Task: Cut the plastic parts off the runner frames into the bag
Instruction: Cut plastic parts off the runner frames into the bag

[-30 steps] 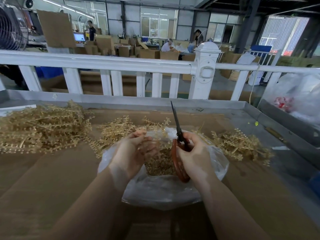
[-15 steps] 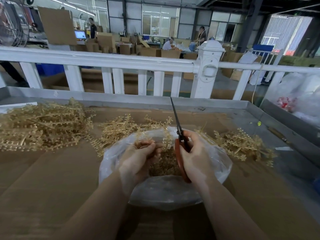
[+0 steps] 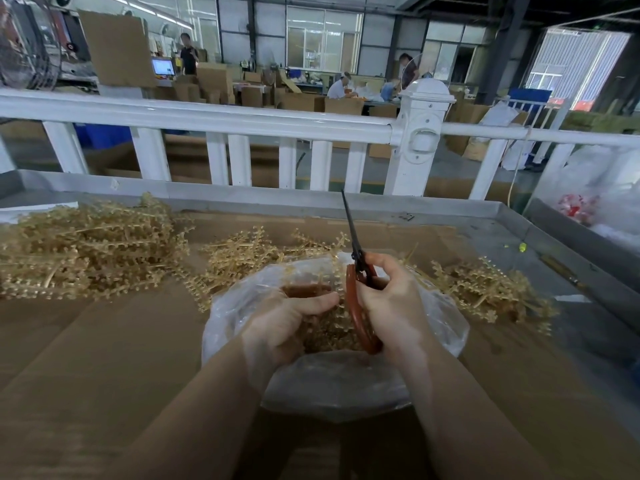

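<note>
A clear plastic bag (image 3: 332,386) lies open on the cardboard-covered table, with gold cut parts (image 3: 332,332) heaped inside. My right hand (image 3: 391,306) grips red-handled scissors (image 3: 358,265) over the bag, blades together and pointing up and away. My left hand (image 3: 284,323) reaches into the bag's mouth, fingers curled among the gold parts; what it holds is hidden. Gold runner frames lie in a big pile (image 3: 83,247) at the left, a smaller pile (image 3: 242,254) behind the bag, and another pile (image 3: 491,289) at the right.
Brown cardboard (image 3: 104,358) covers the metal table, whose raised rim (image 3: 540,233) runs along the back and right. A white railing (image 3: 242,119) stands behind it. White bags (image 3: 606,188) sit at the far right. People work at distant benches among cardboard boxes.
My left hand has dropped lower into the bag's mouth. The scissors have stayed upright over the bag in my right hand.
</note>
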